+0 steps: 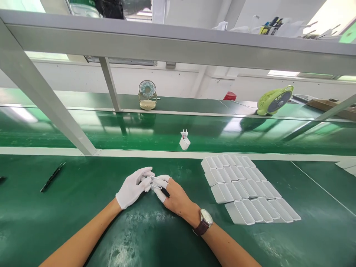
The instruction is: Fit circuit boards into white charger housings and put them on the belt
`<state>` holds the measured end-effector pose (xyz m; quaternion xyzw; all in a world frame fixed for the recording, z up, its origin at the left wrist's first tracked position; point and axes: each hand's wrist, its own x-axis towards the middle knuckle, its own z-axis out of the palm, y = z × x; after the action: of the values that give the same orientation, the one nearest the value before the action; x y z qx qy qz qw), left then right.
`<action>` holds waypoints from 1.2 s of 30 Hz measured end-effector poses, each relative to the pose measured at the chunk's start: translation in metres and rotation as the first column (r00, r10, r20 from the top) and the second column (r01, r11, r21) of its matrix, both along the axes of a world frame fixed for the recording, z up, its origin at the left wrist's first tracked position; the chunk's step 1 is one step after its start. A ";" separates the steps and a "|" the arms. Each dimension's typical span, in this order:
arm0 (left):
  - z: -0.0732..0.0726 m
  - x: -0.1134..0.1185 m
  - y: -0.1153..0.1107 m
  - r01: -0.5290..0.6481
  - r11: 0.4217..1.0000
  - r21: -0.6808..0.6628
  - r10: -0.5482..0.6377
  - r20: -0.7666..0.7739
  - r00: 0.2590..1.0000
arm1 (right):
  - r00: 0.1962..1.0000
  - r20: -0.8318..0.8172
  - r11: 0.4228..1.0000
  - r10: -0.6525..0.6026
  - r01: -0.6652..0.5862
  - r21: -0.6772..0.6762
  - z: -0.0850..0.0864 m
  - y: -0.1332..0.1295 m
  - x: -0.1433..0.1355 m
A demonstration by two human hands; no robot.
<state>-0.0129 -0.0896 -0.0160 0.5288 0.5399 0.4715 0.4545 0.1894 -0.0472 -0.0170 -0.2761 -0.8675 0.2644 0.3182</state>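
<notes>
At the middle of the green bench, my left hand [135, 188], in a white glove, pinches one side of a small white part [152, 182]. My right hand [174, 195] closes on the other side of this part, its fingertips in white covers and a watch on the wrist. A short black piece [165, 192] shows under the right fingers; its kind cannot be made out. Fingers hide much of the white part. Beyond the hands, a small white block with two plug pins [185, 141] sits on the shiny green belt.
Several rows of white plastic trays [244, 185] lie to the right. A black pen [52, 177] rests at the left. Behind the belt stand a small fan [147, 91] and a green fan [274, 100]. A grey shelf beam [178, 44] crosses above.
</notes>
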 end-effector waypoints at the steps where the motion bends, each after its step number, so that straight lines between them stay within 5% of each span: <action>1: 0.000 0.001 0.000 -0.002 1.000 0.028 0.002 -0.008 1.000 | 0.996 -0.084 0.994 -0.023 0.014 -0.105 0.000 0.001 0.000; 5: 0.003 0.011 -0.004 -0.011 0.978 0.210 0.043 -0.148 0.988 | 0.921 -0.344 0.802 -0.182 -0.063 -0.594 0.001 0.001 -0.002; 11: 0.003 0.034 -0.013 0.009 0.868 0.497 0.201 -0.366 0.908 | 0.919 -0.363 0.633 -0.152 -0.191 -0.750 0.006 -0.004 -0.004; 15: 0.002 0.034 -0.014 0.038 0.844 0.535 0.219 -0.408 0.886 | 0.903 -0.398 0.488 -0.165 -0.276 -0.828 0.004 -0.005 -0.005; 21: 0.003 0.032 -0.014 0.025 0.849 0.527 0.220 -0.397 0.891 | 0.914 -0.358 0.556 -0.189 -0.201 -0.806 0.003 -0.005 -0.006; 26: 0.001 0.032 -0.014 0.015 0.870 0.492 0.206 -0.392 0.896 | 0.865 -0.437 0.363 -0.245 -0.336 -0.869 0.009 -0.006 -0.008; 30: 0.000 0.032 -0.014 0.002 0.884 0.467 0.208 -0.396 0.894 | 0.868 -0.423 0.320 -0.261 -0.336 -0.886 0.009 -0.007 -0.009; 33: 0.001 0.031 -0.015 0.001 0.888 0.459 0.202 -0.392 0.897 | 0.880 -0.400 0.361 -0.257 -0.297 -0.884 0.006 -0.006 -0.008; 36: 0.001 0.031 -0.014 -0.016 0.914 0.406 0.194 -0.402 0.895 | 0.891 -0.373 0.502 -0.261 -0.204 -0.840 0.002 -0.002 -0.004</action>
<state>0.0183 -0.1035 -0.0153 0.6700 0.5500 0.4647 0.1807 0.1856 -0.0489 -0.0150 -0.3422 -0.5132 0.7123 0.3348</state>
